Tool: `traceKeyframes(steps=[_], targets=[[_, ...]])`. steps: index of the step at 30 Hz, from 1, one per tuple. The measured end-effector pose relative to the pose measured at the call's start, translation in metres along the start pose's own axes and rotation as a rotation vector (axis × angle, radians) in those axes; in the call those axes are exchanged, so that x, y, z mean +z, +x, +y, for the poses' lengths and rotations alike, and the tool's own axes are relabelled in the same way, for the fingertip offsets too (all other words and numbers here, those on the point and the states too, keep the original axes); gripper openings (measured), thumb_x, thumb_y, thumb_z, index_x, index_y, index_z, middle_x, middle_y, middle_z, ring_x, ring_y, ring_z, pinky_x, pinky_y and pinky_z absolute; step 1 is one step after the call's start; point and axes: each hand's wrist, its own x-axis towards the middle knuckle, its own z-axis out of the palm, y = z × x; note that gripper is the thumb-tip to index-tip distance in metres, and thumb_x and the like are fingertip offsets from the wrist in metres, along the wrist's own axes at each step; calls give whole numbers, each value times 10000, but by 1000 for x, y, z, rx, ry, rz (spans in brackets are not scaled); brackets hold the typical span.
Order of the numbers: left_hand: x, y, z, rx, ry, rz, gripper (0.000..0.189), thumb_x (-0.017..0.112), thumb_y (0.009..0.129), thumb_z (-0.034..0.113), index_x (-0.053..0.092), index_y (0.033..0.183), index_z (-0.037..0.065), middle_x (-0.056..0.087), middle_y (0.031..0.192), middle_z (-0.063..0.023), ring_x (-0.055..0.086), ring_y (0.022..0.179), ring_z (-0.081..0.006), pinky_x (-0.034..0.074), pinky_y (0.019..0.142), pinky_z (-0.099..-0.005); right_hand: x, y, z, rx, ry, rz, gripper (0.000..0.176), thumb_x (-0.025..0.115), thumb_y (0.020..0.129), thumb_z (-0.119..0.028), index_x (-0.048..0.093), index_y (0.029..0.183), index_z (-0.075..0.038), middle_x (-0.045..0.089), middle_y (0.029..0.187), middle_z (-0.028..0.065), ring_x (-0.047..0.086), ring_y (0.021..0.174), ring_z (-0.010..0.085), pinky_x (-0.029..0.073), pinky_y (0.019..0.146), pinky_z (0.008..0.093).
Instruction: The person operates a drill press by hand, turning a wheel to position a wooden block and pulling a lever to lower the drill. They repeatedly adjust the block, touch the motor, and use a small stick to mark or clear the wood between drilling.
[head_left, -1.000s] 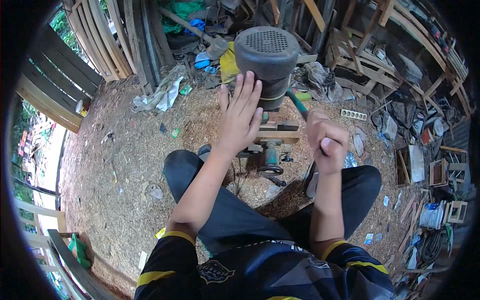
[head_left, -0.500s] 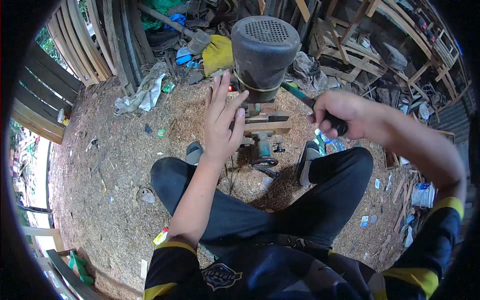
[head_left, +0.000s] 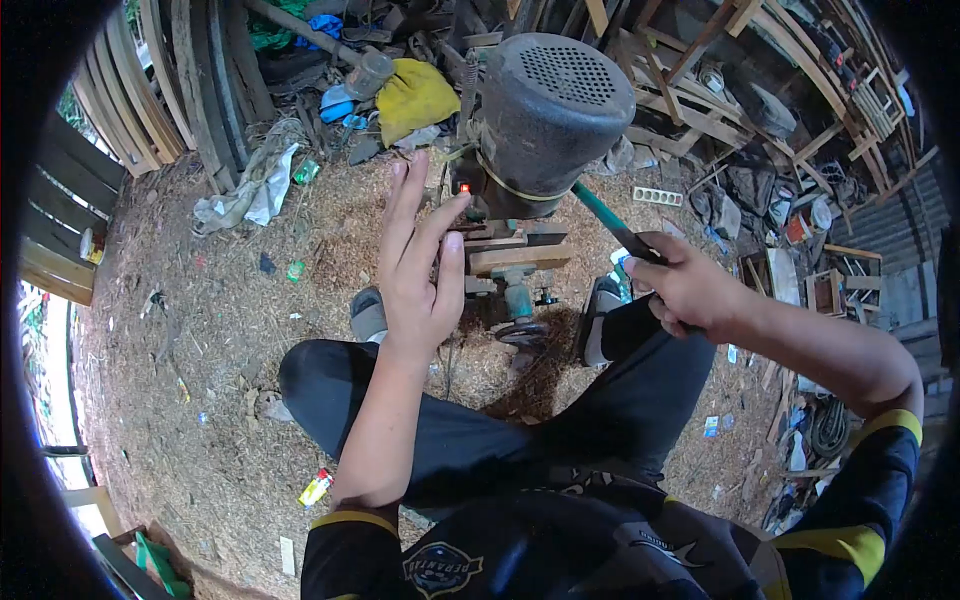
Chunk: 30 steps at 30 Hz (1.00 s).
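My right hand (head_left: 690,285) is wrapped round the dark grip of a green lever (head_left: 603,213), which slopes from beside the motor toward me. The dusty dark motor (head_left: 555,125), with a perforated cap, tops a floor-standing machine between my feet. My left hand (head_left: 415,275) is raised left of the machine, fingers stretched and holding nothing, its fingertips near a small glowing red light (head_left: 464,188). Below the motor, a wooden piece (head_left: 520,258) lies across the machine's vise. Under it sit a green-painted screw housing (head_left: 517,298) and a handwheel (head_left: 522,332). The motor hides the tool beneath it.
Wood shavings and litter cover the ground (head_left: 220,350). A yellow sack (head_left: 418,100) and a long-handled mallet (head_left: 368,72) lie behind the machine. Boards (head_left: 195,90) lean at the left, and a wooden rack (head_left: 690,110) with scrap stands at the right.
My right hand has drawn the lever downward and nearer to me, so it slopes more steeply. My left hand stays raised and spread, while the view has shifted slightly.
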Motion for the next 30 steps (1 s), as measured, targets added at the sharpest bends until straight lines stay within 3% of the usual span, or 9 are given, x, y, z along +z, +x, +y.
traceKeyframes(steps=[1, 5, 10, 14, 16, 23, 26, 28, 30], targets=[[1, 3, -3, -2, -20, -3, 290, 538, 976, 37, 704, 1211, 0, 468, 1561, -241, 358, 1507, -425, 274, 1228, -514, 1, -3, -5, -7, -38, 47, 389, 582, 1012, -171, 472, 1350, -13, 481, 651, -24, 494, 506, 96, 372, 392, 289], [0, 10, -18, 0, -13, 3, 277, 532, 1002, 40, 699, 1217, -10, 528, 1504, -228, 397, 1489, -411, 315, 1209, -493, -33, 25, -59, 448, -120, -41, 87, 584, 922, -170, 520, 891, -119, 495, 629, -46, 432, 441, 59, 354, 391, 281], [-13, 13, -20, -95, -40, 19, 242, 562, 999, 55, 719, 1170, -15, 535, 1501, -228, 411, 1481, -411, 323, 1202, -491, -37, 18, -82, 414, -114, -20, 269, 653, 972, -332, 552, 948, -84, 512, 619, -41, 444, 414, 71, 375, 377, 280], [-22, 4, -23, -144, -62, -34, 212, 585, 989, 55, 736, 1124, -5, 548, 1489, -230, 414, 1478, -414, 329, 1200, -490, 18, 9, -35, 285, -466, 131, 437, 677, 993, -443, 545, 1022, -28, 509, 619, -16, 473, 404, 88, 401, 358, 300], [-27, -1, -26, -162, -64, -48, 208, 585, 987, 51, 739, 1118, -2, 559, 1478, -231, 417, 1477, -412, 331, 1200, -485, 18, 11, -23, 254, -314, 85, 440, 661, 1007, -437, 541, 1045, -15, 496, 608, -3, 482, 405, 99, 404, 353, 309], [-43, -16, -37, -408, -185, -214, 209, 612, 981, 91, 722, 1131, -3, 685, 1282, -190, 641, 1234, -361, 479, 1066, -444, 17, 15, -20, 263, -312, 145, 479, 567, 1046, -480, 584, 948, -12, 546, 643, 42, 548, 435, 166, 446, 364, 368], [-59, -14, -24, -528, -16, -498, 266, 601, 995, 151, 686, 1207, 15, 684, 1233, -193, 652, 1152, -402, 495, 1037, -462, 38, 14, 1, 283, -133, 242, 522, 500, 1070, -511, 582, 928, -16, 527, 645, 37, 530, 464, 152, 424, 400, 353], [-65, -39, -35, -389, 150, -753, 422, 579, 1009, 282, 596, 1360, 49, 660, 1250, -220, 638, 1137, -437, 493, 1029, -482, 59, 36, 65, 143, -42, 255, 539, 445, 1089, -524, 597, 928, -32, 509, 657, 19, 491, 553, 119, 417, 513, 318], [-69, -64, -41, -360, 223, -991, 507, 573, 1014, 356, 551, 1433, 73, 631, 1315, -260, 619, 1199, -438, 485, 1036, -480, 84, 70, 136, -102, 102, 271, 436, 488, 1083, -484, 552, 941, -76, 473, 615, 4, 422, 421, 127, 343, 374, 334]])
